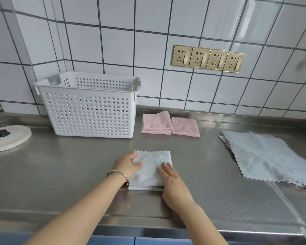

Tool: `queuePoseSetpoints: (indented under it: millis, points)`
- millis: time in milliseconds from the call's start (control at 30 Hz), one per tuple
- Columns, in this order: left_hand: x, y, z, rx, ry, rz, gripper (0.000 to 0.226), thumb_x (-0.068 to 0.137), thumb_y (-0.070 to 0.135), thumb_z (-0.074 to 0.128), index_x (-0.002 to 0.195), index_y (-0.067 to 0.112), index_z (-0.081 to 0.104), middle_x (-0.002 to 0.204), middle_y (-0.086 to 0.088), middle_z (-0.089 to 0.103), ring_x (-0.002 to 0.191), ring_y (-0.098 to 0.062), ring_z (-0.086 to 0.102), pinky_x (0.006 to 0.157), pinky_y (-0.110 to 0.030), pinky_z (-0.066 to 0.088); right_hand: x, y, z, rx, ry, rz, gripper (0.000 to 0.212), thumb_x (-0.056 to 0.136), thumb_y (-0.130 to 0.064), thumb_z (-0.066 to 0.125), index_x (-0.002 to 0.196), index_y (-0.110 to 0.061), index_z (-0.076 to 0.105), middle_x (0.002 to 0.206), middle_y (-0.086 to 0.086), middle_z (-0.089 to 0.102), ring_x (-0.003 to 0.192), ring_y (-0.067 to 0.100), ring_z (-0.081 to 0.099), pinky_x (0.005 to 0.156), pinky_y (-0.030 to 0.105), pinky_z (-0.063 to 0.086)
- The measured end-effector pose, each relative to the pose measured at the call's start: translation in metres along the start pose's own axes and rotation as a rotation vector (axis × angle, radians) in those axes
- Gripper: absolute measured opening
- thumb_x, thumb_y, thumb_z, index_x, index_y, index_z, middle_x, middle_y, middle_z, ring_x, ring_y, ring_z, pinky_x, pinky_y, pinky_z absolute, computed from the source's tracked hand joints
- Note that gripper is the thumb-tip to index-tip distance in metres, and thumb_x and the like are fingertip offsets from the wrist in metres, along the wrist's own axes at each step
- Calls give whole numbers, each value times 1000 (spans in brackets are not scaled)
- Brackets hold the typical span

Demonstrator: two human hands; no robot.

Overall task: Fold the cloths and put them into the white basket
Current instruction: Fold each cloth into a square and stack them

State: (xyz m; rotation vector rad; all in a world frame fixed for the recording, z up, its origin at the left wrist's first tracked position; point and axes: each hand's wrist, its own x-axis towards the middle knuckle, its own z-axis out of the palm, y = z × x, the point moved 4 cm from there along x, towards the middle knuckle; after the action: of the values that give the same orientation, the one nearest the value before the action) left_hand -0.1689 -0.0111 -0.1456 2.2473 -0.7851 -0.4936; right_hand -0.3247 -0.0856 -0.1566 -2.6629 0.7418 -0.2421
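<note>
- A folded blue cloth (153,169) is pressed flat on the steel counter (60,174): the left hand (126,165) curls over its left edge, and the right hand (171,181) lies on it with fingers straight, gripping nothing.
- Soft, light and limp, the cloth is judged best lifted by pinching its stacked edges.
- Unfolded cloths (265,156) are stacked to the right.
- Two folded pink cloths (170,125) wait beside the white basket (88,106).
</note>
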Motion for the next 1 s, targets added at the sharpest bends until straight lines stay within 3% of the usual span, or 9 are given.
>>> queuePoseSetpoints:
  millis: [167, 267, 433, 533, 600, 700, 833, 900, 1000]
  points:
    - [-14, 0, 5, 147, -41, 94, 66, 80, 36, 66, 139, 19, 40, 144, -5, 32, 131, -19, 39, 107, -24, 30, 2, 3, -17, 10, -240, 26, 55, 96, -16, 33, 148, -7, 18, 159, 1, 3, 146, 14, -2, 118, 37, 4]
    - [-20, 5, 6, 430, 89, 234, 64, 85, 48, 54, 140, 21, 36, 153, -1, 19, 138, -22, 24, 112, -31, 28, 11, -6, -30, 59, -131, 23, 45, 98, -18, 32, 142, -14, 35, 155, -2, 22, 145, 14, 10, 116, 36, 8]
    - [-18, 7, 30, 654, -74, 300, 65, 93, 54, 27, 148, 24, 13, 159, 5, -3, 146, -15, -9, 116, -50, -3, 36, 1, -9, -141, -160, 29, 50, 100, -34, 23, 149, -25, 17, 159, -7, 3, 145, 9, -1, 117, 39, 3]
    - [-14, -2, 36, 633, -114, 240, 68, 91, 59, 26, 149, 28, 6, 158, 2, -10, 146, -14, -13, 117, -49, -6, 37, 9, 7, -207, -149, 60, 67, 90, -53, 8, 150, -24, 9, 159, -8, -2, 145, 7, -6, 117, 42, 1]
    - [-8, -1, 32, 622, -125, 225, 70, 90, 60, 27, 149, 29, 4, 158, 1, -11, 146, -14, -13, 117, -47, -7, 43, 11, 6, -205, -125, 69, 62, 94, -48, 13, 150, -21, 7, 159, -7, -3, 145, 8, -7, 117, 42, -1]
    - [-7, -2, 27, 632, -144, 221, 70, 90, 59, 32, 148, 27, 12, 159, 0, -2, 147, -15, -3, 117, -46, -2, 42, 7, 4, -97, -147, 101, 56, 98, -37, 30, 149, -18, 16, 159, -4, 6, 146, 12, 4, 119, 40, 9]
    - [-12, -11, -5, 426, 247, 97, 60, 78, 58, 55, 120, 16, 53, 127, -8, 47, 123, -27, 41, 100, -35, 38, 25, 24, -26, -27, 172, 448, 38, 90, -27, 41, 122, -12, 56, 128, 8, 50, 119, 28, 41, 96, 35, 39]
    - [-16, -15, -13, 506, 247, -1, 63, 75, 65, 52, 113, 15, 59, 121, -6, 47, 117, -27, 40, 96, -36, 40, 17, 29, -33, -191, 110, 549, 42, 90, -35, 37, 118, -13, 60, 122, 8, 52, 115, 27, 41, 92, 35, 37]
    - [-20, -15, -3, 585, 136, -57, 60, 79, 63, 45, 111, 16, 65, 122, -6, 49, 116, -28, 40, 96, -35, 40, 10, 24, -24, -112, -28, 574, 46, 90, -35, 35, 119, -8, 59, 123, 10, 53, 116, 29, 43, 92, 34, 38]
